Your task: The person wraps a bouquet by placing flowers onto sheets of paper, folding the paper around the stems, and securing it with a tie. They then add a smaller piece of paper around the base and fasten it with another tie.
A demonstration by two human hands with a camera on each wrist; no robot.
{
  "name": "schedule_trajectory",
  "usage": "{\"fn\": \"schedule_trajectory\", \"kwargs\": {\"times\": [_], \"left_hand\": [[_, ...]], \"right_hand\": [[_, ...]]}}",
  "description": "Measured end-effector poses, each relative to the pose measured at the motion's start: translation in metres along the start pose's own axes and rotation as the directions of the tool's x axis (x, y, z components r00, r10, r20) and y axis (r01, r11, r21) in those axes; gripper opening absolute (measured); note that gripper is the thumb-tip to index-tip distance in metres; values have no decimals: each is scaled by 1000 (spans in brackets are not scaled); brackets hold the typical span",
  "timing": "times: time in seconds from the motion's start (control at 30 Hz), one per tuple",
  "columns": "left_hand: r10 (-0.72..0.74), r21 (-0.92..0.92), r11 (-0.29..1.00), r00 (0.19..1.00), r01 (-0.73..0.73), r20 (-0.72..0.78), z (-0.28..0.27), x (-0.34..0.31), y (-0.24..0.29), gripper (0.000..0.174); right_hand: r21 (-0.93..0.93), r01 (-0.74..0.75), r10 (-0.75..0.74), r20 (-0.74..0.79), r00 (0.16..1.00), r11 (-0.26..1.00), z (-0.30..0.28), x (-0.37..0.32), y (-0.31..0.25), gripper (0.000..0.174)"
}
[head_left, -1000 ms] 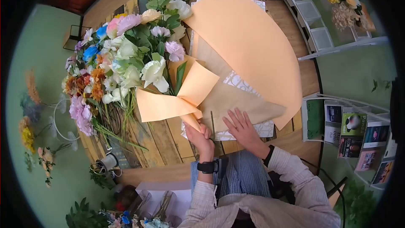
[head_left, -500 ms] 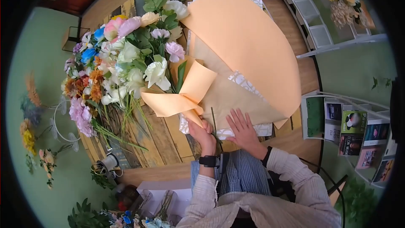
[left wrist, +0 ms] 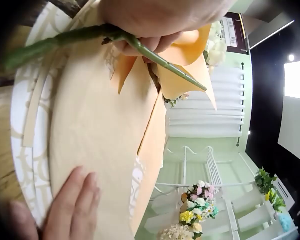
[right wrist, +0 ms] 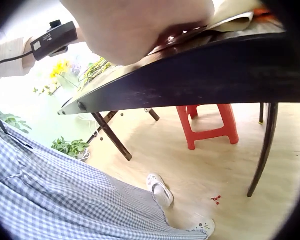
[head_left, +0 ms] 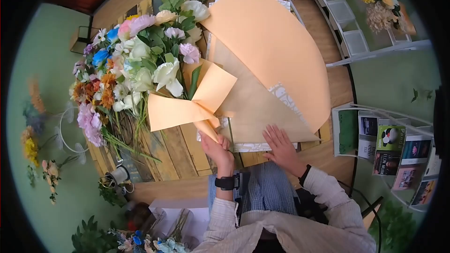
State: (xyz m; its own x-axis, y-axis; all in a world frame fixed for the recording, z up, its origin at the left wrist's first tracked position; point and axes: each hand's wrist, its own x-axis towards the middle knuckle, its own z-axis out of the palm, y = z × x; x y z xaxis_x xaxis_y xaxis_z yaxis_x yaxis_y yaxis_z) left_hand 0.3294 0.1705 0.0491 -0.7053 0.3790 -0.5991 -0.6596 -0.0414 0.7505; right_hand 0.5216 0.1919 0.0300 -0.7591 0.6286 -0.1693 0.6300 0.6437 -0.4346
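My left hand (head_left: 218, 152) grips the narrow gathered end of a peach paper wrap (head_left: 180, 112), whose wide flaps spread above. A green stem (left wrist: 157, 61) sticks out beside this hand (left wrist: 165, 15) in the left wrist view. White blooms (head_left: 167, 77) lie against the wrap's upper side. My right hand (head_left: 286, 153) rests with extended fingers on the lower edge of brown paper (head_left: 248, 122). Beneath that lie a large peach sheet (head_left: 276, 42) and white patterned paper (head_left: 253, 146). In the right wrist view, my hand (right wrist: 145, 25) is at the table edge, its fingertips hidden.
Many loose artificial flowers (head_left: 108, 86) cover the table's left side, their stems (head_left: 131, 145) pointing down. A wire spool (head_left: 117, 175) is at the lower left edge. White racks (head_left: 342, 14) and a book stand (head_left: 391, 147) flank the right side. A red stool (right wrist: 207, 127) stands under the table.
My right hand has moved right along the paper's lower edge, and the brown paper's right corner lies lower. My left hand and the gripped wrap have shifted slightly left.
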Motion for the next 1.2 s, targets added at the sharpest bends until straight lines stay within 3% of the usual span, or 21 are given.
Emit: {"fn": "schedule_trajectory", "kwargs": {"times": [0.1,0.33,0.5,0.63,0.7,0.73,0.77,0.8,0.83,0.9,0.93,1.0,1.03,1.1,1.13,1.2], "left_hand": [[-95,-70,993,994,99,58,0,6,-9,38],[-32,6,999,999,32,-40,-6,16,-39,38],[-42,12,999,997,43,-64,-6,18,-39,38],[-41,2,999,998,41,-55,-4,17,-37,38],[-37,-3,999,996,37,-77,-4,17,-37,38],[-43,1,999,997,43,-62,-5,17,-37,37],[-50,7,999,998,50,-44,-5,17,-38,37],[-52,8,999,998,52,-46,-5,17,-37,37],[-58,-5,998,997,58,-41,-5,16,-37,37],[-62,-21,998,997,62,-39,-3,15,-36,38],[-59,1,998,997,59,-55,-1,15,-35,39],[-53,18,998,996,54,-76,-2,15,-35,40],[-46,11,999,997,47,-62,-3,16,-36,40],[-40,1,999,998,41,-50,-3,15,-36,40],[-39,-2,999,998,39,-42,-3,14,-35,40],[-37,-9,999,999,37,-34,-2,14,-35,40]], "right_hand": [[17,106,-107,34,994,994,7,13,-8,68],[-34,165,-164,40,986,986,8,10,2,69],[-173,-32,32,-7,999,984,3,-32,39,73],[-152,-128,123,-42,992,980,-15,-49,44,67],[-68,-370,319,-381,868,927,-24,-53,41,51],[-69,-367,316,-376,871,928,-24,-56,38,51],[350,-512,613,-312,726,785,-23,-59,34,43],[689,-554,827,-120,549,468,-22,-61,31,35],[687,-556,827,-118,549,467,-20,-61,30,35],[879,-465,816,189,546,108,-15,-56,26,27],[878,-465,814,188,549,111,-16,-50,24,27],[841,-446,612,533,583,-307,-20,-34,21,25],[841,-447,612,533,584,-306,-21,-28,16,25],[776,-391,530,626,573,-494,-22,-21,8,25],[776,-395,530,626,572,-492,-20,-21,9,25],[849,-419,607,524,598,-322,-13,-20,11,24]]}}
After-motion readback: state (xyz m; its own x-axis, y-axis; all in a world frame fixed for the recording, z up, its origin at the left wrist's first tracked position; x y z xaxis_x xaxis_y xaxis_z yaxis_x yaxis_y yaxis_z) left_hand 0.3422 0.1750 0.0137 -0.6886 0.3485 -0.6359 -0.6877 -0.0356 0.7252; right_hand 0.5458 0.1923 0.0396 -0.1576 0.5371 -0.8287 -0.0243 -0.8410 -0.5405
